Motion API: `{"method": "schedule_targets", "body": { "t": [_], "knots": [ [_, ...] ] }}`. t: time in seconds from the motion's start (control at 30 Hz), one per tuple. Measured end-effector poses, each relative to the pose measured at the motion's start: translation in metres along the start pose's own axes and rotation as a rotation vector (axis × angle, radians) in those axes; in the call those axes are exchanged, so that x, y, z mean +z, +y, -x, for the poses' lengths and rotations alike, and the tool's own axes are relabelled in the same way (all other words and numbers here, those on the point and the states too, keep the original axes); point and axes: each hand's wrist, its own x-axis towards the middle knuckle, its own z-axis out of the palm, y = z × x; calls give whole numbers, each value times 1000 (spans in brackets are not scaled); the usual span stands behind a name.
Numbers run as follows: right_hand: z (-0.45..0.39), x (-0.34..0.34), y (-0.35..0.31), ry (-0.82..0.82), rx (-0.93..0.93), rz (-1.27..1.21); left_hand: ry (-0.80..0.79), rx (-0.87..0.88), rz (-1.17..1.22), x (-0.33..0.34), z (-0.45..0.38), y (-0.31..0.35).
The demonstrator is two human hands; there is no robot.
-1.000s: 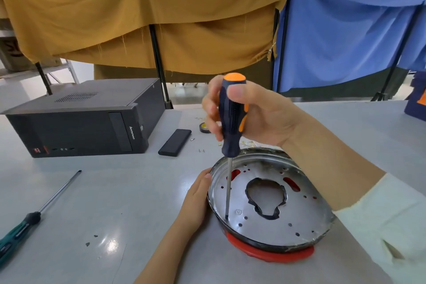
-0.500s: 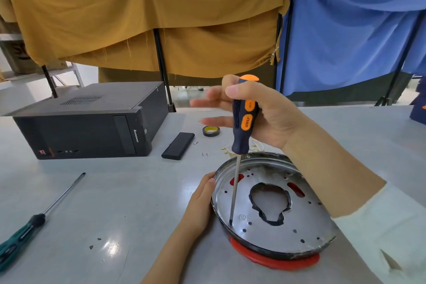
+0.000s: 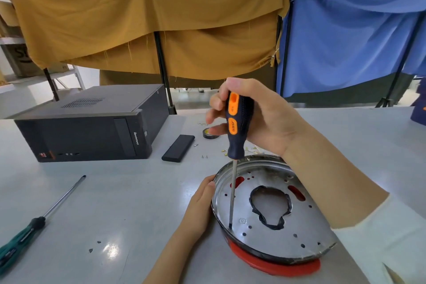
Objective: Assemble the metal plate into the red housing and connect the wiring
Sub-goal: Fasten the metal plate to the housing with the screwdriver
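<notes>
A round metal plate (image 3: 274,235) with several holes and a dark-edged central cutout sits in the red housing (image 3: 272,265), whose red rim shows at the front. My right hand (image 3: 260,117) grips the black and orange handle of a screwdriver (image 3: 237,127) held upright. Its tip stands on a screw point near the plate's left front edge. My left hand (image 3: 200,205) rests against the housing's left side, fingers along the rim. No wiring is visible.
A black computer case (image 3: 92,127) lies at the back left. A black flat box (image 3: 178,148), a tape roll (image 3: 211,134) and small screws (image 3: 204,157) lie behind the housing. A green-handled screwdriver (image 3: 34,226) lies at the front left of the grey table (image 3: 115,203).
My right hand has regripped the screwdriver handle, fingers closing round it again after spreading. The tip stays on the same spot of the plate. The left hand has not moved.
</notes>
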Motion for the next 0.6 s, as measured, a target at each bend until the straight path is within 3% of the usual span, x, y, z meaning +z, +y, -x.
{"method": "schedule_targets", "body": {
  "t": [0.1,0.17,0.27,0.33,0.4,0.53,0.6],
  "knots": [
    [-5,5,2,-12,-9,-22,20,-8,-1,1,0,1],
    [-10,12,10,155,-68,31,25,-13,-6,1,0,1],
    [-12,20,23,549,-277,229,14,-16,14,4,1,1],
    [-10,18,25,655,-323,304,15,-24,20,5,2,2],
    [-9,10,19,554,-249,300,16,-16,0,3,1,2],
    [-3,-7,2,14,20,81,4,-1,-5,3,1,4],
    [-1,-8,-2,-124,52,-13,1,5,-15,3,2,5]
  ]
}}
